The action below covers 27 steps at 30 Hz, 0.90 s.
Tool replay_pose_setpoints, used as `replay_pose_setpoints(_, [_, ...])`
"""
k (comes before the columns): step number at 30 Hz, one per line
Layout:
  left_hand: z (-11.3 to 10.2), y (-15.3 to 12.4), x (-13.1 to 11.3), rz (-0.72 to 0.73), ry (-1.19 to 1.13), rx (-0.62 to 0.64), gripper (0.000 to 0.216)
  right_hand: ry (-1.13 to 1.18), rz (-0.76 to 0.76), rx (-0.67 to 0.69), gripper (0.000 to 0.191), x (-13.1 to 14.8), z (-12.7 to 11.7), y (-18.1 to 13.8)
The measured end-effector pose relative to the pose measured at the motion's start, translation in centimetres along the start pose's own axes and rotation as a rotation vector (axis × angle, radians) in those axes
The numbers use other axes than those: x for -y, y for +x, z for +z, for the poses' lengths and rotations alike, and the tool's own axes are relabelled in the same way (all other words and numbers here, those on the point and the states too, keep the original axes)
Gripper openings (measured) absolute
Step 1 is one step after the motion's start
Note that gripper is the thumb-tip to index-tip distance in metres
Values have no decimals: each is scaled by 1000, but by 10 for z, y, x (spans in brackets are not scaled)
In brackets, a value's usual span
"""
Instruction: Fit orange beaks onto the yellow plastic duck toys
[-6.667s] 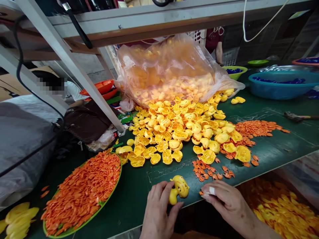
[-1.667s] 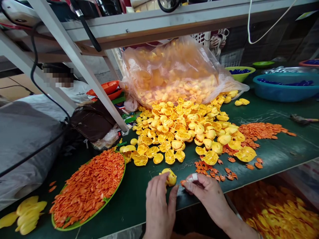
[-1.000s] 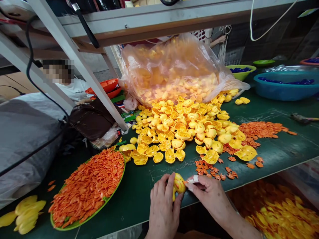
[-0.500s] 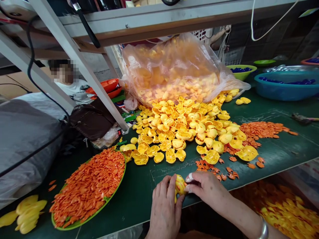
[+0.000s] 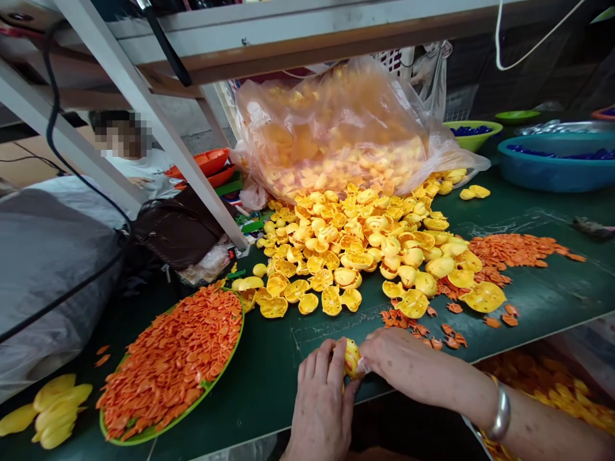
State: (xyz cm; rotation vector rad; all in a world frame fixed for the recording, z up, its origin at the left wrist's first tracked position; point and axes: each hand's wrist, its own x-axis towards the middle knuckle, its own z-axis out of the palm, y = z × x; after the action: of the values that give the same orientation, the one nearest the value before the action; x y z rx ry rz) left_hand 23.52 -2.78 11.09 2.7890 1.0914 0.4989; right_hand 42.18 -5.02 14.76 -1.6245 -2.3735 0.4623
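Note:
Near the front edge of the green table, my left hand (image 5: 323, 394) is closed around a yellow plastic toy shell (image 5: 352, 358) with small dark holes and an orange patch. My right hand (image 5: 391, 360) presses against the shell's right side. Its fingers are bent together, and their tips are mostly hidden, so anything pinched in them cannot be made out. Beyond the hands spreads a large heap of yellow shell halves (image 5: 346, 278). Small orange plastic pieces (image 5: 449, 336) lie scattered just past my right hand.
A green-rimmed tray (image 5: 225, 362) heaped with orange pieces stands to the left. Yellow parts (image 5: 55, 410) lie at the far left. Behind the heap slumps a clear bag (image 5: 331, 128) of shells. A blue basin (image 5: 552, 169) stands right, a bin of yellow parts (image 5: 552, 397) below. A person (image 5: 139, 169) sits behind.
My right hand has turned and closed in on the shell, its fingertips now tucked against it. My left hand keeps its hold. The view has shifted slightly.

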Motion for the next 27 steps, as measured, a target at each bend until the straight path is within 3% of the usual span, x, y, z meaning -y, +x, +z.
replay_pose_setpoints(4, [1, 1, -2, -13, 1, 10, 47, 179, 59, 6, 29, -2, -6, 1])
replay_pose_setpoints(8, [-1, -1, -1, -8, 3, -22, 47, 169, 113, -18, 32, -3, -8, 0])
replay_pose_setpoints(12, [-6, -7, 20, -68, 75, -133, 45, 74, 268, -216, 21, -5, -9, 9])
replay_pose_setpoints(15, [-15, -14, 44, -194, 192, -229, 43, -75, 202, -385, 6, -5, -6, 25])
replay_pose_setpoints(18, [-25, -17, 56, -261, 305, -316, 42, -125, 123, -392, 20, -5, 2, 42])
replay_pose_setpoints(23, [-29, -12, 36, -183, 139, -495, 36, 36, 195, -467, 25, 4, 15, 48])
replay_pose_setpoints(25, [-24, -9, 24, -206, -7, -471, 39, 127, 221, -501, 20, 16, 18, 43])
replay_pose_setpoints(27, [-19, -7, 13, -267, -139, -370, 45, 274, 231, -500, 13, 30, 20, 35])
